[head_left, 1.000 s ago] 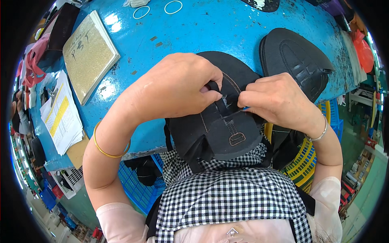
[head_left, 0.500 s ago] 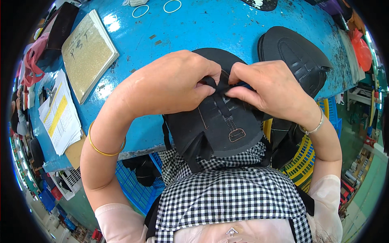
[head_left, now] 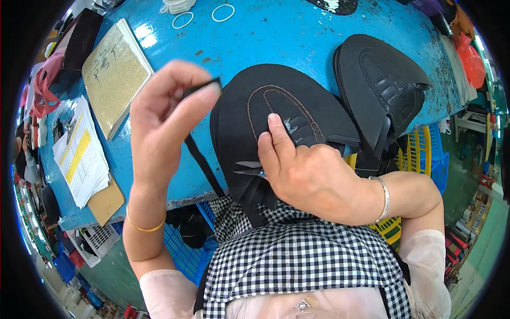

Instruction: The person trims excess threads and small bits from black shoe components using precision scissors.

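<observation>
A rounded black fabric piece [head_left: 303, 87] with brown stitched outlines and slits lies on a layer of similar pieces at the table's front edge. My right hand [head_left: 316, 173] rests on it, index finger stretched along the stitching. Two pointed metal blades of snips [head_left: 251, 169] stick out from under that hand; their grip is hidden in the curled fingers. To the left, my raised left hand [head_left: 164, 114], partly blurred, pinches the end of a narrow black strap [head_left: 204, 165]. The strap hangs down beside the black piece, toward my lap.
Another stack of black pieces [head_left: 390, 80] lies at the right. On the left are a gold notebook [head_left: 114, 72] and clipped papers [head_left: 79, 159]. Two white rings [head_left: 223, 13] lie at the back of the blue table [head_left: 255, 42]. A blue basket [head_left: 183, 239] and a yellow basket [head_left: 419, 151] stand below.
My hands have parted. The left has moved left and up, with the strap end in it. The right has come down onto the black piece, which is now turned, and snips blades show.
</observation>
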Action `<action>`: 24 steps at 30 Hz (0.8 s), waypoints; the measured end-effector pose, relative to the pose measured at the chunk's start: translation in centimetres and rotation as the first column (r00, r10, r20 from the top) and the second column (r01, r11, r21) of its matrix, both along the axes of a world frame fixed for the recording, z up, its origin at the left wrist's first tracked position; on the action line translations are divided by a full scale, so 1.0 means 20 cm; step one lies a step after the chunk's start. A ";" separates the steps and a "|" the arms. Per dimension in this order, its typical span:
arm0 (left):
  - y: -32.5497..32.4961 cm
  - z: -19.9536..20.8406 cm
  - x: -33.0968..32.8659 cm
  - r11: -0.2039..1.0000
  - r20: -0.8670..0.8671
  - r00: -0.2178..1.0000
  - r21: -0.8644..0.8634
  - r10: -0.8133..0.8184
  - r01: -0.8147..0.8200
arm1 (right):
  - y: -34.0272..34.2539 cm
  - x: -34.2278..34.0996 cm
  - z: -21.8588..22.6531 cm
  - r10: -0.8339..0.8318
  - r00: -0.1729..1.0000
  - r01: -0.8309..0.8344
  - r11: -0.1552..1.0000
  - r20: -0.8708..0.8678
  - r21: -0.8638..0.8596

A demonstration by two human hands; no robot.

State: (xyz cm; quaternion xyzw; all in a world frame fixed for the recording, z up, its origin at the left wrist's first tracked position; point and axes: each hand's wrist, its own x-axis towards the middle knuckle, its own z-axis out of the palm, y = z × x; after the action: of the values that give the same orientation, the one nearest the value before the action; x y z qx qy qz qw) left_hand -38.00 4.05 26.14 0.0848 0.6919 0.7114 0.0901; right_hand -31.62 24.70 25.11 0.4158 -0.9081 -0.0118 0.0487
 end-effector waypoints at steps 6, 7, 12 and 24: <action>-0.04 -0.09 0.23 0.996 -0.285 0.958 -0.087 0.001 -0.027 | 0.03 -0.08 -0.01 -0.052 0.991 0.073 0.981 0.122 -0.179; -0.05 -0.10 0.25 0.989 -0.322 0.943 -0.145 -0.080 0.035 | 0.07 -0.12 -0.01 -0.031 0.964 0.128 0.925 0.263 -0.357; 0.07 -0.20 0.32 0.944 -0.256 0.934 -0.279 -0.250 0.177 | 0.44 -0.19 0.11 -0.219 0.619 0.784 0.219 0.754 -0.580; 0.08 -0.27 0.33 0.913 -0.305 0.928 -0.400 -0.216 0.082 | 0.67 -0.12 0.08 -0.629 0.753 0.570 0.479 0.192 -0.668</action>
State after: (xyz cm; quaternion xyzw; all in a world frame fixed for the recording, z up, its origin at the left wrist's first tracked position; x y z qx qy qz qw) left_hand -31.37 5.73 20.74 0.2414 0.8128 0.5289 0.0378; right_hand -33.93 38.01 26.77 0.0218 -0.9276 0.2946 0.2285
